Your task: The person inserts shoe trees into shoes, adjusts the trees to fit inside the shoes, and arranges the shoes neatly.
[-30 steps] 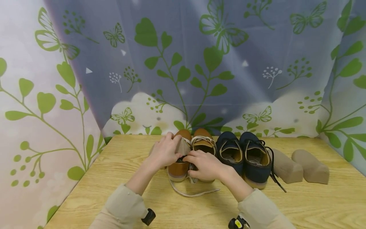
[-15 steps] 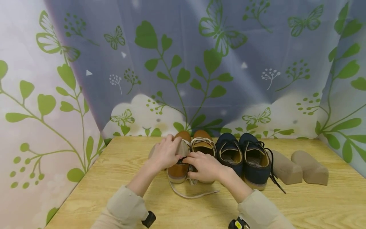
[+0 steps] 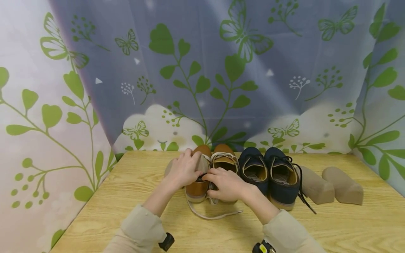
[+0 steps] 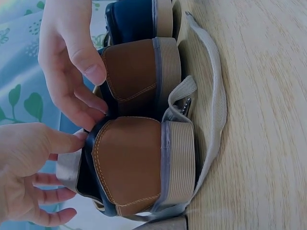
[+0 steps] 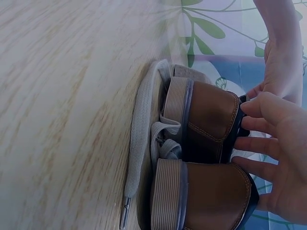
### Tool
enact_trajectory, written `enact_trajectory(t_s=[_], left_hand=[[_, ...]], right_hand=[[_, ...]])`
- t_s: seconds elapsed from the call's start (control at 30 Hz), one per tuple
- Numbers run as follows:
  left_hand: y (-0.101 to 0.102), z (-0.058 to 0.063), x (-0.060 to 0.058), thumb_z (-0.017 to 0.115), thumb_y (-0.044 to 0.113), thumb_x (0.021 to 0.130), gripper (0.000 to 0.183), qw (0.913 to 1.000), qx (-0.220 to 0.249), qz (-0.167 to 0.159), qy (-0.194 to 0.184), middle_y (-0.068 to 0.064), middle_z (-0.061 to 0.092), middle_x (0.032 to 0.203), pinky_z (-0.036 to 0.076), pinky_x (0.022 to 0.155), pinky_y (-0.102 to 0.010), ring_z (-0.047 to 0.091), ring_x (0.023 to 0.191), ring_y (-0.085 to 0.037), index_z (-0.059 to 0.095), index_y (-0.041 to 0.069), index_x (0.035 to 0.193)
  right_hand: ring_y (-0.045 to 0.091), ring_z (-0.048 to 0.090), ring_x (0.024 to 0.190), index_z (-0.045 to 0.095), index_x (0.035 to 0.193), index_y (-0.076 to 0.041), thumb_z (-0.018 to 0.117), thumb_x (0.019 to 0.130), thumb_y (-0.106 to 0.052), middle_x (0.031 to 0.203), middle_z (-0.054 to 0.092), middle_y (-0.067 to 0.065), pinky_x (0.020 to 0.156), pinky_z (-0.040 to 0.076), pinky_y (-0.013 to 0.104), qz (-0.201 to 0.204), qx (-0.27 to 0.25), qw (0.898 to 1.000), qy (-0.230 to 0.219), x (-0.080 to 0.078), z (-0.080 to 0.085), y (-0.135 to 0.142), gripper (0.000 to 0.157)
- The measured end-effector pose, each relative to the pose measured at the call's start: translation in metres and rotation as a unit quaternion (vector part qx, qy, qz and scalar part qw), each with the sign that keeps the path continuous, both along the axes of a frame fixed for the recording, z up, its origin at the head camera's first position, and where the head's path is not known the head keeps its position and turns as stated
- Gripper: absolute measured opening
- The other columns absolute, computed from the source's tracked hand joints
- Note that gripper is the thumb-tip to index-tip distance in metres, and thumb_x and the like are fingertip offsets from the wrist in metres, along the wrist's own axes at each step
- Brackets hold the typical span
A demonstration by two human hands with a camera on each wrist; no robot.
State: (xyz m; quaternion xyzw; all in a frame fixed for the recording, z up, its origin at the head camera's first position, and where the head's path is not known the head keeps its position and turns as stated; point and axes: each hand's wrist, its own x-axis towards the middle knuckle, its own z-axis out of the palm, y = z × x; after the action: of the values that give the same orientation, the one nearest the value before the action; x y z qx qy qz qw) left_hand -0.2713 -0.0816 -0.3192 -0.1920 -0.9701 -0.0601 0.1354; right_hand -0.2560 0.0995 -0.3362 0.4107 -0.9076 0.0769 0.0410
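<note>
My left hand (image 3: 181, 170) grips a grey-beige piece (image 4: 68, 168) in the opening of the left brown shoe (image 4: 129, 163), thumb near the heel collar and fingers on the far side. I cannot tell whether that piece is the tongue or a block. From the other side, my right hand (image 3: 229, 182) touches the same shoe's dark collar with its fingertips. Its thumb stands apart, close to the heel of the right brown shoe (image 5: 216, 191). A loose beige lace (image 3: 215, 217) trails from the left shoe across the tabletop, with a looped part between the two heels.
To the right of the brown pair stand two navy shoes (image 3: 285, 191), a black lace hanging off one. Two beige shoe-shaped blocks (image 3: 345, 184) lie farther right. Another beige block (image 3: 168, 167) shows partly behind my left hand. A printed curtain (image 3: 202, 88) backs the wooden table (image 3: 110, 196).
The head view has tilted slightly, so the scene sits a little lower. Both hands keep their places at the left brown shoe.
</note>
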Motion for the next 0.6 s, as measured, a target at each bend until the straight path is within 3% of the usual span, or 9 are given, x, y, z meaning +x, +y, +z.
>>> enact_trajectory(t_s=[0.23,0.6], left_hand=[[0.0002,-0.0026,-0.0013,0.070,0.033,0.083,0.063,0.9999,-0.014,-0.003,0.003,-0.017,0.048,0.116,0.048,0.072,-0.046,0.054,0.097,-0.032,0.045,0.009,0.135],[0.0008,-0.0082,-0.0037,0.070,0.029,0.083,0.063,0.9999,0.009,-0.008,0.006,-0.020,0.047,0.118,0.046,0.077,-0.048,0.053,0.101,-0.036,0.045,0.006,0.135]], right_hand=[[0.026,0.048,0.114,0.057,0.126,-0.014,0.058,0.089,-0.030,0.128,0.050,0.006,0.084,0.046,0.043,-0.004,0.000,1.000,-0.007,0.0002,-0.0003,0.0008,0.040],[0.025,0.049,0.112,0.057,0.126,-0.013,0.058,0.090,-0.028,0.127,0.051,0.005,0.082,0.046,0.041,0.000,0.001,1.000,-0.002,0.0001,0.0006,-0.0001,0.040]])
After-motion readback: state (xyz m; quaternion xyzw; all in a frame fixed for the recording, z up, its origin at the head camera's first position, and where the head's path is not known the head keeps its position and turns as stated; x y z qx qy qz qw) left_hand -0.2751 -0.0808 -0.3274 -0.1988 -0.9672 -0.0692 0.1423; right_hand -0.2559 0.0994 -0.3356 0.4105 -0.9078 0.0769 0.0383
